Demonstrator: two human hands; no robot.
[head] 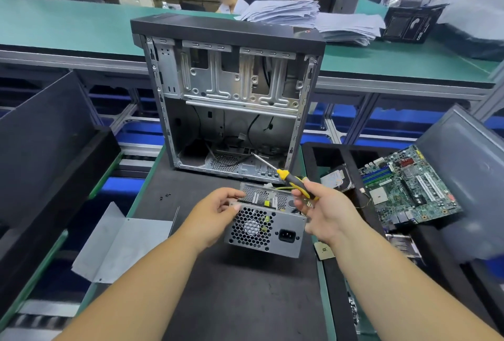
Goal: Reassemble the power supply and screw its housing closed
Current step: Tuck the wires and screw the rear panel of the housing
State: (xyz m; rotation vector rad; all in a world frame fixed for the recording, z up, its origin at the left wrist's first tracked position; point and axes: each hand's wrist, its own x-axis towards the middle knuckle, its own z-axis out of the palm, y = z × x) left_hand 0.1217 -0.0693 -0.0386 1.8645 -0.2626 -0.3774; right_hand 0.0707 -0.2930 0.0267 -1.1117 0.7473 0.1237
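Yellow-handled, one screwdriver (293, 181) is gripped in the right hand (323, 211), while the left hand (211, 211) is closed on one power supply (266, 224), held above the mat (245, 299). Its cover appears seated; fastening is judged still to be done. Three or so screws (165, 196) lie left, one empty case (231, 95) behind, one motherboard (409, 185) right.

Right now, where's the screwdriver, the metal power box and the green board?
screwdriver (293, 181): head view, on its yellow and black handle.
metal power box (286, 220): head view, on its front panel above the plug socket.
green board (409, 188): head view, on its middle.
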